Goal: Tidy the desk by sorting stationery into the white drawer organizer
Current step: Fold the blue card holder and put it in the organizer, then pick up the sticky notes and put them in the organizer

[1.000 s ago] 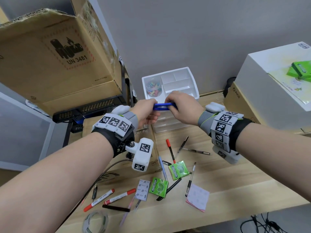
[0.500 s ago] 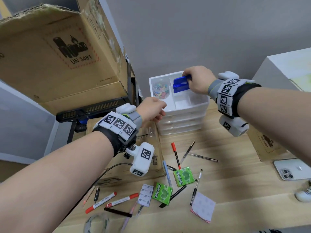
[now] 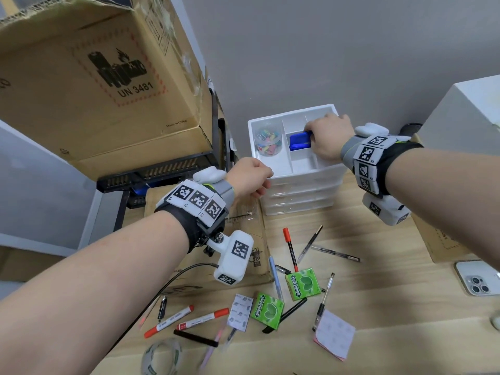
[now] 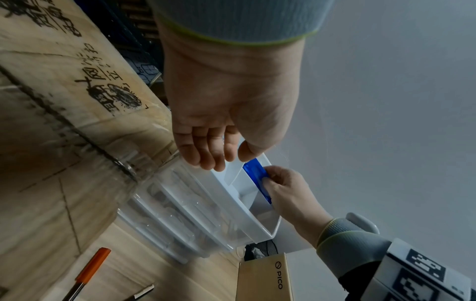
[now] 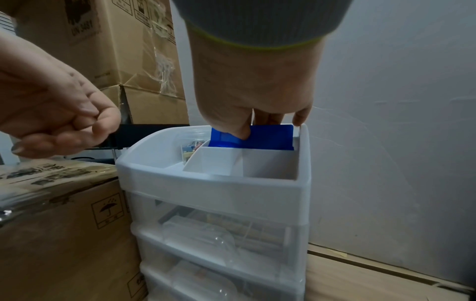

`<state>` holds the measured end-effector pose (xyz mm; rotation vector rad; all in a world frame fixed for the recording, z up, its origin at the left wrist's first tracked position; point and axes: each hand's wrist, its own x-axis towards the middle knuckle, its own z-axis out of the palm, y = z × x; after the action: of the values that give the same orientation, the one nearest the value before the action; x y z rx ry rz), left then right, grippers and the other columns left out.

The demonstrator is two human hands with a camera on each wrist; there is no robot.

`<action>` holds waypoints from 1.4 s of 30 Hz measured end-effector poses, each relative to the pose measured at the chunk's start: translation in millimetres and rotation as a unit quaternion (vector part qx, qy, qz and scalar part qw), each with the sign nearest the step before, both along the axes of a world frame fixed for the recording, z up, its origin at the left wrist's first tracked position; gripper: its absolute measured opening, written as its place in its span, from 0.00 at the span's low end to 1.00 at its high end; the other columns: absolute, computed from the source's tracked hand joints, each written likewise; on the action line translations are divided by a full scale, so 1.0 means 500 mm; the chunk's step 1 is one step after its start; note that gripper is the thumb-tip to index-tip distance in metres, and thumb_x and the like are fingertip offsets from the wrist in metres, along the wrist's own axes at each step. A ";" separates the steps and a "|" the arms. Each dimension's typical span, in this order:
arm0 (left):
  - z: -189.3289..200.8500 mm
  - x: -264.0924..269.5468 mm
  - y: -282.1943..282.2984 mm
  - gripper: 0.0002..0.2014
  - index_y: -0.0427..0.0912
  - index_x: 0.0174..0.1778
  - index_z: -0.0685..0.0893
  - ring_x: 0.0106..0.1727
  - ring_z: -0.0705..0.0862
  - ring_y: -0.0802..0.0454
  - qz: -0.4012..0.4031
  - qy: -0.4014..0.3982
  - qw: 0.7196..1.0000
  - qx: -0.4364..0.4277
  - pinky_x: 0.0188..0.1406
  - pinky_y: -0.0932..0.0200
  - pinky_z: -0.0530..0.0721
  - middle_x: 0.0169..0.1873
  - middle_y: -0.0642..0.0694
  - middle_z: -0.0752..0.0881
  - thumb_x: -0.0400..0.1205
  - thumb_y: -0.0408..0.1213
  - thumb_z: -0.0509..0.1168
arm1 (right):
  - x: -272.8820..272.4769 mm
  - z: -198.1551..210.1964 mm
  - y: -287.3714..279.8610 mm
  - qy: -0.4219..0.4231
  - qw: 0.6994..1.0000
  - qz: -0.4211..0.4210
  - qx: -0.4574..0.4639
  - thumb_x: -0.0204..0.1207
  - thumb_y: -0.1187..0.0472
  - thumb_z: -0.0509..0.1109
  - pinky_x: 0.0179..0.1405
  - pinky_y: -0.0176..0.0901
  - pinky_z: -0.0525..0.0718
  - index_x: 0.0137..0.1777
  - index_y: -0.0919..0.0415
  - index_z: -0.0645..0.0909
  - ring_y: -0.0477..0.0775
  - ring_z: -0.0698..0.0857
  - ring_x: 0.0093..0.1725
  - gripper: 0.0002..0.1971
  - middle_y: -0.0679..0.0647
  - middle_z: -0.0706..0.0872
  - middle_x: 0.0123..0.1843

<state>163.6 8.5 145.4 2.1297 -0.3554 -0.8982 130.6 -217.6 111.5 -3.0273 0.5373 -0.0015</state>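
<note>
The white drawer organizer stands against the wall, with its divided top tray uncovered. My right hand pinches a flat blue case by its upper edge. The case stands on edge inside the tray's back middle compartment. My left hand hovers loosely curled by the organizer's front left corner and holds nothing. A clear jar of coloured clips sits in the left compartment.
Pens, red markers, two green gum packs, a blister pack, pink sticky notes and a tape roll lie scattered on the wooden desk. Cardboard boxes rise at the left, and a phone lies at the right.
My right hand carried the blue case from in front of the organizer up into the back compartment and lowered it. My left hand let go of it and stayed at the front corner.
</note>
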 end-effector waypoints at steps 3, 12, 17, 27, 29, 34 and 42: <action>0.002 -0.005 0.000 0.10 0.32 0.56 0.83 0.34 0.82 0.47 -0.001 -0.003 1.000 0.000 0.35 0.57 0.84 0.39 0.39 0.87 0.84 0.34 0.62 | -0.010 -0.004 0.004 -0.043 0.999 -0.008 0.012 0.79 0.62 0.60 0.64 0.55 0.71 0.64 0.54 0.82 0.64 0.75 0.68 0.17 0.57 0.83 0.63; 0.006 -0.068 -0.001 0.07 0.34 0.51 0.84 0.32 0.83 0.51 -0.036 -0.036 0.999 -0.006 0.34 0.59 0.86 0.35 0.43 0.87 0.83 0.31 0.62 | -0.101 0.011 0.020 -0.170 0.980 0.001 0.102 0.76 0.67 0.61 0.58 0.56 0.78 0.62 0.62 0.83 0.66 0.77 0.60 0.17 0.60 0.81 0.60; 0.000 -0.135 -0.007 0.04 0.37 0.45 0.83 0.33 0.81 0.48 -0.080 -0.074 0.994 -0.012 0.35 0.56 0.86 0.35 0.42 0.87 0.81 0.31 0.62 | -0.183 -0.004 0.045 -0.187 0.968 -0.004 0.165 0.76 0.67 0.62 0.53 0.53 0.81 0.59 0.60 0.81 0.61 0.82 0.51 0.13 0.55 0.84 0.54; -0.137 -0.299 0.036 0.05 0.41 0.42 0.83 0.33 0.85 0.47 -0.241 -0.081 0.967 0.035 0.36 0.45 0.90 0.35 0.45 0.85 0.80 0.33 0.62 | -0.385 -0.203 0.121 0.207 0.940 -0.047 0.268 0.74 0.62 0.69 0.46 0.46 0.83 0.49 0.57 0.83 0.56 0.84 0.46 0.05 0.54 0.88 0.47; -0.176 -0.321 0.055 0.05 0.43 0.42 0.82 0.34 0.84 0.46 -0.256 -0.060 0.963 0.054 0.33 0.50 0.88 0.35 0.47 0.84 0.80 0.33 0.62 | -0.420 -0.235 0.155 0.258 0.921 -0.052 0.286 0.70 0.58 0.73 0.45 0.46 0.86 0.45 0.58 0.85 0.54 0.85 0.41 0.06 0.52 0.89 0.42; -0.298 -0.360 0.105 0.04 0.41 0.40 0.80 0.32 0.80 0.46 -0.336 -0.072 0.918 0.198 0.29 0.58 0.80 0.35 0.44 0.81 0.80 0.33 0.62 | -0.505 -0.302 0.236 0.337 0.905 -0.083 0.246 0.53 0.42 0.77 0.40 0.46 0.89 0.43 0.52 0.81 0.53 0.87 0.39 0.21 0.46 0.89 0.38; -0.406 -0.387 0.181 0.08 0.41 0.32 0.74 0.30 0.76 0.47 -0.440 -0.162 0.805 0.364 0.31 0.58 0.73 0.31 0.45 0.78 0.75 0.34 0.65 | -0.521 -0.365 0.287 0.383 0.911 0.012 0.153 0.45 0.26 0.79 0.31 0.42 0.83 0.43 0.58 0.85 0.52 0.84 0.30 0.37 0.51 0.88 0.35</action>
<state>-30.0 99.1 -57.5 2.8693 -1.4680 -1.3125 -130.0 -74.2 -71.0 -2.6197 0.4690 1.1823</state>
